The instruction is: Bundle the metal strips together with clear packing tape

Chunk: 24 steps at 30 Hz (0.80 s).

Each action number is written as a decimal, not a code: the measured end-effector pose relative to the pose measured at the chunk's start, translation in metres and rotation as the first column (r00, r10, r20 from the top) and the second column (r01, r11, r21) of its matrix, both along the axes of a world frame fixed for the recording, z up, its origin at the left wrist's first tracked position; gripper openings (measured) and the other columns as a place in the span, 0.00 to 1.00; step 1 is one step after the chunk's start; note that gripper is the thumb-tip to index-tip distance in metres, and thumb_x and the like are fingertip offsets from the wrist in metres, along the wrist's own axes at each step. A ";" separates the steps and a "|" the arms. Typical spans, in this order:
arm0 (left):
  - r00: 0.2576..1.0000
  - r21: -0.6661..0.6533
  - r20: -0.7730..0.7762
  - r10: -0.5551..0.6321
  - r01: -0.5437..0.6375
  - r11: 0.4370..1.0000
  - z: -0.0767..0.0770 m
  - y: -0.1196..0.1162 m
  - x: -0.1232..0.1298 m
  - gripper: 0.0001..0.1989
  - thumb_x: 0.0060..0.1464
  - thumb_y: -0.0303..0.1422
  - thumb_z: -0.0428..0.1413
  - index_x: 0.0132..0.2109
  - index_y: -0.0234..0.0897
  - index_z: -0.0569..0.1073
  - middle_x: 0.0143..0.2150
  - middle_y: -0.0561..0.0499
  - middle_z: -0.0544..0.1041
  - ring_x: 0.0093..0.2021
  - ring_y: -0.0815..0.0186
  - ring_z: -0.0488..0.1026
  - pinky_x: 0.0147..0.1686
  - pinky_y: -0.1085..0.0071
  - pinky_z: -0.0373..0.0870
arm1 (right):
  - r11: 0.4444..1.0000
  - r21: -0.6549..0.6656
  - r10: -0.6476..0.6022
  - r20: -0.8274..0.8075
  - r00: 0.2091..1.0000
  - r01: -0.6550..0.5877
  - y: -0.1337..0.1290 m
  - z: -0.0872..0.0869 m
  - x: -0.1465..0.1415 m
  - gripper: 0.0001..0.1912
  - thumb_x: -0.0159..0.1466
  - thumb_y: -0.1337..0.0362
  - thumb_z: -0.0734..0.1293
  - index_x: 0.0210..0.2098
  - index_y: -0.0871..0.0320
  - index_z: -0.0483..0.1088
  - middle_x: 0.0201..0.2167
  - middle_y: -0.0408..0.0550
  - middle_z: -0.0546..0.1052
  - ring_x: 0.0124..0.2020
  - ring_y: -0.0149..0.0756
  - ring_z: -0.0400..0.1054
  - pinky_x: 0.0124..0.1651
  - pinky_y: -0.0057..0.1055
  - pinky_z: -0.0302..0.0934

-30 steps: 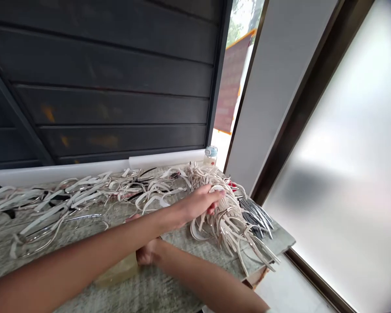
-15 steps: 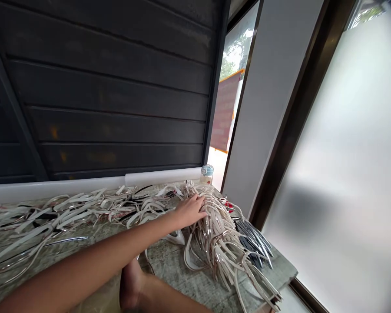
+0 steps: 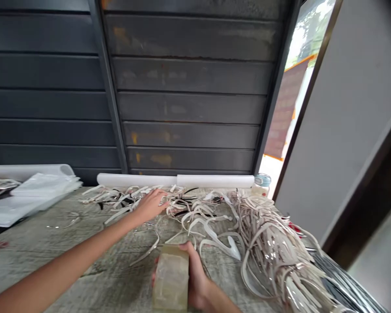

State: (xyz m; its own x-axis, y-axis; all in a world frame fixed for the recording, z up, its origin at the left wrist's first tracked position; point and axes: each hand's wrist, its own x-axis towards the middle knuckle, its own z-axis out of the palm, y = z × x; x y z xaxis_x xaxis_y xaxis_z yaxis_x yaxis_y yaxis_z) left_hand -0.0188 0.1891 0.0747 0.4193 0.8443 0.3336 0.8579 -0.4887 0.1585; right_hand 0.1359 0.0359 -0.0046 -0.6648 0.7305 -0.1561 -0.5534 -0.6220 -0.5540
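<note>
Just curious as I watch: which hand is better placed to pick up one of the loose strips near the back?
Probably the left hand: it is right at the loose strips, while the right hand is occupied gripping the roll of tape.

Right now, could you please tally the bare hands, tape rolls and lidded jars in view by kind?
Bare hands: 2 (left hand, right hand)
Tape rolls: 1 (yellowish tape roll)
Lidded jars: 1 (blue-lidded jar)
Total: 4

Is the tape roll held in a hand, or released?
Held: the right hand grips the tape roll, its thumb and fingers showing on opposite sides.
</note>
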 end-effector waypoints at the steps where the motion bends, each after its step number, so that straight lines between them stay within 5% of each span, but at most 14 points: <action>1: 0.995 0.000 -0.003 0.099 -0.099 0.995 -0.007 0.011 -0.030 0.18 0.60 0.39 0.50 0.53 0.37 0.72 0.58 0.40 0.71 0.60 0.49 0.65 0.62 0.54 0.58 | 1.000 -0.007 -0.011 0.001 1.000 0.011 -0.002 0.000 0.000 0.35 0.51 0.41 0.57 0.39 0.66 0.72 0.31 0.54 0.78 0.32 0.38 0.72 0.44 0.33 0.61; 5: 0.896 -0.029 0.038 0.442 -0.441 0.897 -0.044 0.027 -0.128 0.21 0.61 0.42 0.48 0.52 0.33 0.73 0.58 0.34 0.71 0.59 0.41 0.65 0.57 0.45 0.61 | 0.998 -0.054 -0.012 0.009 1.000 0.013 -0.006 0.002 -0.001 0.33 0.51 0.41 0.60 0.37 0.64 0.73 0.30 0.53 0.78 0.31 0.37 0.73 0.41 0.31 0.61; 9: 0.837 -0.069 0.101 0.537 -0.533 0.843 -0.084 0.016 -0.171 0.20 0.65 0.41 0.46 0.53 0.32 0.71 0.55 0.39 0.74 0.55 0.53 0.70 0.56 0.51 0.64 | 0.998 -0.060 -0.021 0.017 1.000 0.022 -0.010 0.000 0.001 0.32 0.52 0.41 0.61 0.38 0.64 0.73 0.30 0.54 0.78 0.31 0.37 0.73 0.39 0.31 0.62; 12: 0.836 -0.079 0.151 0.527 -0.522 0.850 -0.101 0.010 -0.176 0.19 0.65 0.39 0.45 0.51 0.33 0.73 0.52 0.40 0.76 0.53 0.53 0.73 0.53 0.54 0.67 | 0.999 -0.033 -0.033 0.052 0.998 0.034 -0.012 -0.005 0.003 0.33 0.53 0.40 0.61 0.39 0.63 0.73 0.31 0.55 0.78 0.31 0.38 0.72 0.38 0.31 0.62; 15: 0.868 -0.012 0.219 0.446 -0.455 0.891 -0.100 0.005 -0.172 0.19 0.65 0.37 0.42 0.51 0.34 0.73 0.54 0.41 0.75 0.56 0.53 0.70 0.58 0.59 0.63 | 0.999 -0.005 -0.041 0.068 0.997 0.042 -0.012 -0.007 0.004 0.33 0.52 0.39 0.63 0.40 0.63 0.74 0.32 0.56 0.78 0.32 0.38 0.72 0.37 0.32 0.63; 20: 0.951 0.025 0.212 0.225 -0.235 0.972 -0.093 -0.009 -0.155 0.18 0.65 0.38 0.42 0.46 0.38 0.75 0.48 0.46 0.78 0.51 0.59 0.72 0.54 0.67 0.66 | 0.993 -0.085 -0.067 0.122 0.990 0.078 -0.006 -0.004 0.006 0.33 0.51 0.40 0.64 0.39 0.63 0.74 0.31 0.54 0.77 0.29 0.38 0.71 0.36 0.33 0.64; 24: 0.992 -0.061 0.112 0.053 -0.046 0.997 -0.105 -0.014 -0.138 0.16 0.62 0.37 0.47 0.47 0.41 0.78 0.49 0.49 0.78 0.51 0.59 0.73 0.54 0.66 0.67 | 0.990 -0.068 -0.107 0.169 0.980 0.120 -0.005 -0.003 0.009 0.31 0.53 0.41 0.62 0.41 0.61 0.74 0.34 0.54 0.78 0.30 0.40 0.71 0.37 0.36 0.64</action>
